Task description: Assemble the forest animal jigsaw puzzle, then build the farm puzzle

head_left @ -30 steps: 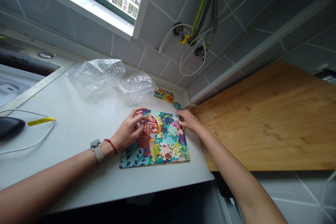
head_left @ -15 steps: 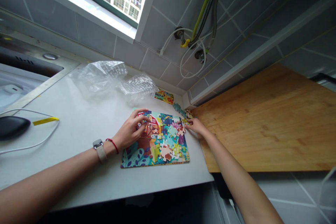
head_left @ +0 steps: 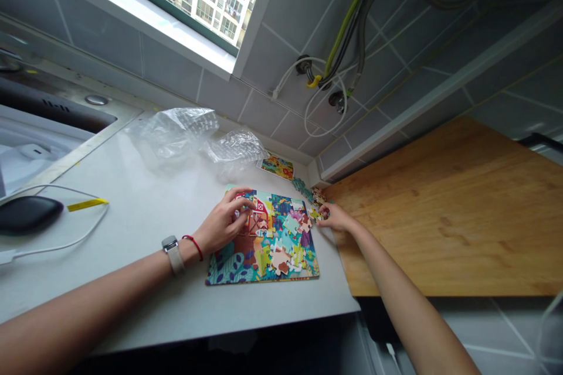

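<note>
A colourful jigsaw puzzle board (head_left: 231, 266) lies on the white counter, with several loose pieces scattered over its right half. My left hand (head_left: 224, 222) rests on the board's upper left, fingers bent and apart, beside a joined section with a red barn (head_left: 260, 224). Just past the board's right edge, my right hand (head_left: 336, 217) has its thumb and fingers curled together at a yellow-green puzzle piece (head_left: 314, 214); the grip is partly hidden. More loose pieces (head_left: 301, 187) lie beyond it by the wall.
Crumpled clear plastic wrap (head_left: 185, 132) and a small picture card (head_left: 277, 166) lie behind the board. A black mouse-like object (head_left: 30, 215) with a white cable is at left, near a sink (head_left: 65, 111). A wooden board (head_left: 440, 205) stands at right.
The view has shifted slightly. My right hand has drawn back a little from the board's edge, its fingers more curled. My left hand stays on the board.
</note>
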Motion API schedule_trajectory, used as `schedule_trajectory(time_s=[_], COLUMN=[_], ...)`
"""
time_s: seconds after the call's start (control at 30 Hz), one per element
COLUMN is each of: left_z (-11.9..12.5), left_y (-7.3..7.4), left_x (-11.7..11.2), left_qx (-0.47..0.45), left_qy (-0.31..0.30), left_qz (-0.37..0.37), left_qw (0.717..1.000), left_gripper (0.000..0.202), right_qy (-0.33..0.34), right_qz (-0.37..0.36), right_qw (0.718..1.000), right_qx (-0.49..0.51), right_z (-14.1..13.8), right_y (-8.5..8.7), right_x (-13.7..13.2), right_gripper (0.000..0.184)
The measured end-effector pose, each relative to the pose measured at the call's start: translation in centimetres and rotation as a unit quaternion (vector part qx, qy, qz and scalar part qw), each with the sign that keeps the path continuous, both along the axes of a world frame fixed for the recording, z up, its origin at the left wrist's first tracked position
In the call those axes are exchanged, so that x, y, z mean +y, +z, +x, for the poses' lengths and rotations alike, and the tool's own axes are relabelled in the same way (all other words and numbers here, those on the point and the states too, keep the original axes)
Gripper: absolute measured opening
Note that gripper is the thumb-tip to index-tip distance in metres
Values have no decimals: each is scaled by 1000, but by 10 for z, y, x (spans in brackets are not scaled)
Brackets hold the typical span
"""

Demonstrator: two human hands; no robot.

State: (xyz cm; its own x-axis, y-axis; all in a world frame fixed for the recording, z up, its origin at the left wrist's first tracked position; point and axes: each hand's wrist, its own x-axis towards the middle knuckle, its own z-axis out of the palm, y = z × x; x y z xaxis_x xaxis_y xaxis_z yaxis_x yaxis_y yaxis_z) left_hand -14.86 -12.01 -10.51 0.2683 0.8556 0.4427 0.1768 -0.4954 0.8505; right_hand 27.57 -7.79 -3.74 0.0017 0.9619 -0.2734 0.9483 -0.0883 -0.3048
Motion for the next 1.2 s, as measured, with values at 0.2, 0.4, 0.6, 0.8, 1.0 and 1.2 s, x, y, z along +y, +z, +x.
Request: schedule_trajectory(time_s=[0.2,0.4,0.6,0.8,1.0,1.2], left_z=[0,0,1,1,1,0], left_y=[-1,0,0,0,0,1], left_x=[0,1,0,0,0,1], left_qx=[-3,1,0,-1,-1,-1], left_qy=[-8,-3,-5,-6,-5,-4], left_qz=[-13,-13,-6,-3,-4,-5], left_qw=[1000,1000,1000,1000,1000,1000], left_gripper=[26,25,25,26,28,28], right_qy=[26,41,65,96,84,145], right_qz=[12,30,12,0,75,93], right_qw=[996,982,978,979,987,985], right_qx=[81,181,199,178,112,-4], right_z=[-12,-38,-55,-80,-68,-39], right_y=[4,-9,-7,5,-4,-12], right_x=[-19,-49,-79,-108,-90,-40], right_gripper=[53,56,43,38,42,40])
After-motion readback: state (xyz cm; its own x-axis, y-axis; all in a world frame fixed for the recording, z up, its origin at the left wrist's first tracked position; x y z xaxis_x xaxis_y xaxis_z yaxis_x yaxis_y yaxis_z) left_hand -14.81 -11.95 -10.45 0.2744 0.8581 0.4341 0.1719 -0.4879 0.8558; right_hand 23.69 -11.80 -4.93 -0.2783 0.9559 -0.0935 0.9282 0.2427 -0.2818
